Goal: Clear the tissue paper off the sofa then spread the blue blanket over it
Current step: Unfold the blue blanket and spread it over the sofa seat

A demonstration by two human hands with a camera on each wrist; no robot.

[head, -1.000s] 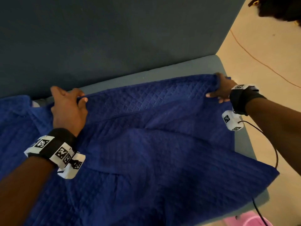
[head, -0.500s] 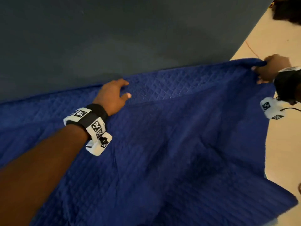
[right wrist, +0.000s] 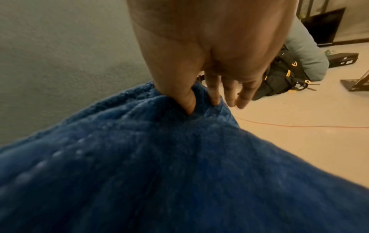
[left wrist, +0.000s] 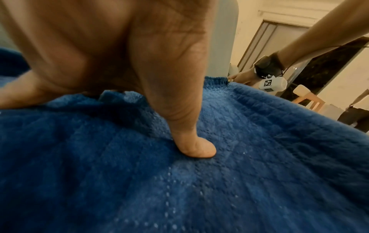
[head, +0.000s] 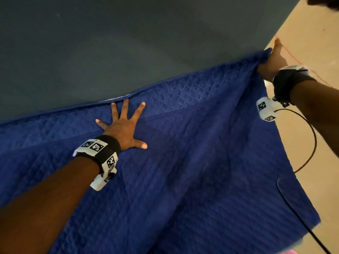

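The quilted blue blanket (head: 192, 162) covers the sofa seat, its far edge lying along the grey-blue backrest (head: 128, 43). My left hand (head: 124, 123) lies flat on the blanket near that edge with fingers spread; in the left wrist view its thumb (left wrist: 191, 141) presses into the blanket (left wrist: 179, 189). My right hand (head: 273, 61) holds the blanket's far right corner at the sofa's end. In the right wrist view its thumb (right wrist: 185, 97) and forefinger pinch the blanket (right wrist: 159, 157), while the other fingers hang straight. No tissue paper is in view.
Beige floor (head: 321, 43) lies to the right of the sofa, crossed by an orange cord (right wrist: 299, 126). A black cable (head: 308, 153) hangs from my right wrist. A black backpack (right wrist: 279, 78) and a grey cushion sit on the floor beyond. Something pink (head: 289, 252) shows at the bottom edge.
My left hand let go of the blanket's edge and now lies flat with fingers spread. My right hand has carried the corner further right and back, so the blanket is stretched along the backrest.
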